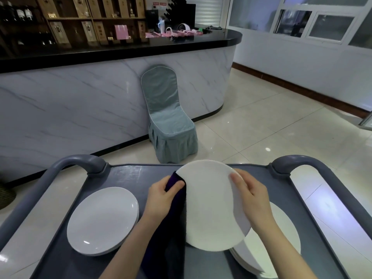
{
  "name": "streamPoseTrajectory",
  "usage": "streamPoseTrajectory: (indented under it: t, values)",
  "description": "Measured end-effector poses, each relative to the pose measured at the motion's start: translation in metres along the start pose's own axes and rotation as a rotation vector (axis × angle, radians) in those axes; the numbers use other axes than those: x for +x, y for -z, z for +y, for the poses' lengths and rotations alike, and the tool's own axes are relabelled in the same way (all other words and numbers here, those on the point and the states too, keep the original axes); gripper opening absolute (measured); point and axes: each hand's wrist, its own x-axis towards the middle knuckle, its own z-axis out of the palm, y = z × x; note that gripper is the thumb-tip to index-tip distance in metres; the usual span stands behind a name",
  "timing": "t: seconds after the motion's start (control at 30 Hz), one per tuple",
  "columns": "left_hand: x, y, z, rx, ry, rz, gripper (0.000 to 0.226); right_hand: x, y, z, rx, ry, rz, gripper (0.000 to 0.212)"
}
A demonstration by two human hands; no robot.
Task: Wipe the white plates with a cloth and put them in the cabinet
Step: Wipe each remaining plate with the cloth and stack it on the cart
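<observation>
No legible txt anywhere. Two small red signs (159, 4) on the wall, approx 12 o'clock: chars too small and blurred to read. Boxes (60, 31) on the wooden shelves (68, 18), 11 o'clock: printed labels, unreadable. Bottles (24, 14), 10 o'clock: pale label patches only, no wording made out.

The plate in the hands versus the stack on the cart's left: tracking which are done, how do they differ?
The held plate is single, tilted above the cart; the left stack is several plates lying flat on it. The held plate is gripped by the right hand and by the left hand with a dark cloth; the left stack is untouched. Both are white and round.
</observation>
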Motion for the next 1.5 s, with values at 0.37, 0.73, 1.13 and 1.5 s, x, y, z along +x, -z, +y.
streamPoseTrajectory:
  t: [0.37,0.73,1.13,1.5]
  values:
    - [0.006,-0.004,0.019,0.085,-0.074,-0.081,0.020,0.006,-0.004,-0.009,-0.097,0.082,-0.156,0.020]
    - [0.012,-0.004,0.026,0.316,-0.164,-0.360,0.024,0.003,-0.011,-0.003,-0.209,0.105,-0.359,0.019]
    - [-0.003,-0.013,0.006,-0.311,0.265,0.327,0.035,-0.006,-0.018,0.003,0.267,-0.193,0.155,0.018]
    - [0.001,-0.007,0.029,0.118,-0.156,-0.052,0.026,0.023,-0.004,-0.008,-0.283,0.136,-0.258,0.027]
